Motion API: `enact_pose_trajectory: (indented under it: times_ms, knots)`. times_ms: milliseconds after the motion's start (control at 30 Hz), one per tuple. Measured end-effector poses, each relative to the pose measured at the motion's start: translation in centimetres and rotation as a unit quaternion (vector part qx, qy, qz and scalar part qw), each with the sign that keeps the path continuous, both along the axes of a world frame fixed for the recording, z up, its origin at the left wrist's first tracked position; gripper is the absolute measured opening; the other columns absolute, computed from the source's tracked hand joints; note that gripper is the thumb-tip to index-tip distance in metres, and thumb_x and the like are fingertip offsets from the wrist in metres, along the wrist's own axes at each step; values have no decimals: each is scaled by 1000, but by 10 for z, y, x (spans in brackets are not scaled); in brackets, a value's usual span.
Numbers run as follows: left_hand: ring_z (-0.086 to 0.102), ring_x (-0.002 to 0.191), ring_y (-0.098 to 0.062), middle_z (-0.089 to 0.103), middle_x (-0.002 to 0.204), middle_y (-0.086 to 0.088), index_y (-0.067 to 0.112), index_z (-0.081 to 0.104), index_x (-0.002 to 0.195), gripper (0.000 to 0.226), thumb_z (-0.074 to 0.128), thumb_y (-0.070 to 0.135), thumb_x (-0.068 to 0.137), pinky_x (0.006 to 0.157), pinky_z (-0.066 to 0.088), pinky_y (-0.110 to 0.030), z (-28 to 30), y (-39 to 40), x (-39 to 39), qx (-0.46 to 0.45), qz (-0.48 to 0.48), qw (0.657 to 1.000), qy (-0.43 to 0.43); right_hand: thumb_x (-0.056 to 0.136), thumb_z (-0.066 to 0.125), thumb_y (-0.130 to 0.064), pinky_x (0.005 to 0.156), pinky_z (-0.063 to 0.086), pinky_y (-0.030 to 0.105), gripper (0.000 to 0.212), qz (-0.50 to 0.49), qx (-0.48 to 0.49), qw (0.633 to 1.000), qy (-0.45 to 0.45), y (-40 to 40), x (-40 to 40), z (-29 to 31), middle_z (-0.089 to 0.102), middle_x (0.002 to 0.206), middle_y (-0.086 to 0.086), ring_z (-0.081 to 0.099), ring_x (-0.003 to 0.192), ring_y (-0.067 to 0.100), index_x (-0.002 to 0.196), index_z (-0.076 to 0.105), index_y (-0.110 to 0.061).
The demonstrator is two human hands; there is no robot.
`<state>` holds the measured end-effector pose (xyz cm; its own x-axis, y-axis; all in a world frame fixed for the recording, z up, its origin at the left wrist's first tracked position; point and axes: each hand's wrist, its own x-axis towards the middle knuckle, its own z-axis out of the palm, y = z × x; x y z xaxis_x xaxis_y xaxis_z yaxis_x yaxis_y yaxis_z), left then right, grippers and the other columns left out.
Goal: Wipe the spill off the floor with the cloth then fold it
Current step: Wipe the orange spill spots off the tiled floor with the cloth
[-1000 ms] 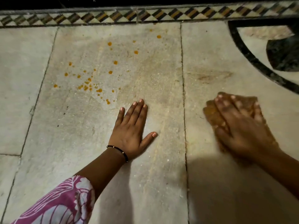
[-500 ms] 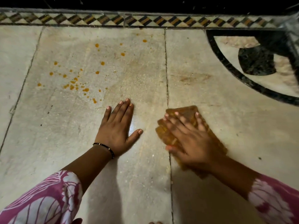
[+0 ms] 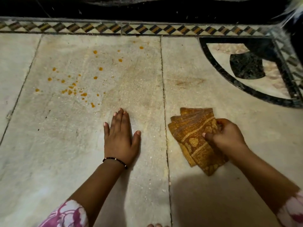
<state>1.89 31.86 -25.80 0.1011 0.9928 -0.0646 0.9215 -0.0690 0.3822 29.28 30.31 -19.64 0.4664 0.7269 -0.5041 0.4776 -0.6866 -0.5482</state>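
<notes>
Right hand (image 3: 227, 136) stopped pressing flat, now pinches the folded cloth (image 3: 193, 136) at center right. Left hand (image 3: 120, 140) stays flat, released, on floor (image 3: 49, 153). Orange spill (image 3: 73, 89) upper left unwiped, so wiping isn't finished.

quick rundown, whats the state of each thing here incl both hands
spill: orange drops on the floor, not yet wiped
cloth: folded in layers, flat on the floor, right of the tile joint
left hand: flat on the floor, fingers straight, holds nothing
right hand: grips the cloth's right edge
floor: pale streaks around the left hand
</notes>
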Motion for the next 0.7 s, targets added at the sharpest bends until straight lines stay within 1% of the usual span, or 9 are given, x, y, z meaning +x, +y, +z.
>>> enact_pose_trajectory:
  times_ms: [67, 133, 200, 300, 400, 467, 533, 633, 700]
  knots:
    - [3, 147, -19, 6, 159, -2, 12, 15, 151, 79, 23, 54, 85, 115, -8, -36, 2, -3, 4, 4, -6, 1000, -21, 75, 74, 0, 78, 52, 37, 49, -64, -2, 990, 128, 15, 4, 20, 69, 100, 12, 66, 85, 28, 121, 58, -4]
    - [1, 146, -18, 3, 159, -1, 13, 12, 151, 77, 24, 53, 87, 114, -10, -32, 6, 0, 7, 9, -32, 999, -31, 73, 75, 0, 77, 52, 37, 51, -55, 32, 990, 127, 32, 11, 48, 69, 99, 10, 66, 84, 26, 121, 60, -8]
    - [0, 146, -17, 2, 160, -2, 13, 10, 151, 76, 21, 53, 87, 114, -11, -31, 9, 8, 11, 14, -54, 998, -32, 74, 76, -7, 84, 50, 41, 54, -4, 84, 995, 58, 48, 13, 75, 65, 109, 6, 62, 94, 24, 125, 58, -14]
    - [1, 147, -18, 2, 160, -4, 13, 9, 151, 78, 17, 54, 86, 114, -11, -32, 14, 24, 21, 19, -78, 996, -26, 75, 77, -13, 87, 49, 39, 46, 131, 158, 977, -51, 69, 3, 93, 64, 105, 1, 60, 96, 21, 117, 60, -22]
    - [-3, 147, -18, -2, 160, -4, 13, 4, 152, 80, 13, 55, 84, 113, -12, -32, 17, 40, 27, 18, -114, 993, -1, 78, 73, -29, 81, 45, 33, 47, 293, 186, 918, -194, 75, -14, 82, 59, 104, 1, 55, 94, 20, 121, 57, -21]
    - [-5, 147, -17, -3, 160, -4, 13, 3, 152, 81, 9, 56, 83, 113, -12, -32, 18, 49, 28, 19, -126, 992, 12, 84, 63, -44, 87, 40, 37, 55, 353, 217, 862, -291, 79, -16, 69, 56, 113, 6, 51, 104, 25, 130, 51, -15]
    - [-6, 146, -16, -5, 160, -4, 13, 2, 152, 82, 6, 57, 82, 113, -13, -33, 17, 53, 27, 15, -128, 991, 22, 88, 49, -55, 97, 34, 40, 63, 380, 207, 841, -324, 86, -11, 54, 52, 125, 10, 45, 117, 29, 136, 45, -15]
    - [-13, 143, -11, -9, 160, -2, 15, -1, 152, 82, 4, 59, 82, 112, -16, -32, 11, 57, 25, 2, -146, 988, 42, 81, 18, -72, 115, 8, 45, 82, 479, 91, 806, -336, 94, -5, 10, 18, 157, 5, 12, 144, 28, 150, 15, -28]
    - [-14, 143, -10, -10, 160, -1, 16, -2, 152, 80, 6, 60, 85, 111, -18, -31, 7, 66, 24, 2, -159, 986, 55, 80, 6, -75, 115, -8, 47, 80, 516, 67, 787, -331, 90, -6, -24, -3, 160, -2, -11, 146, 25, 149, -6, -37]
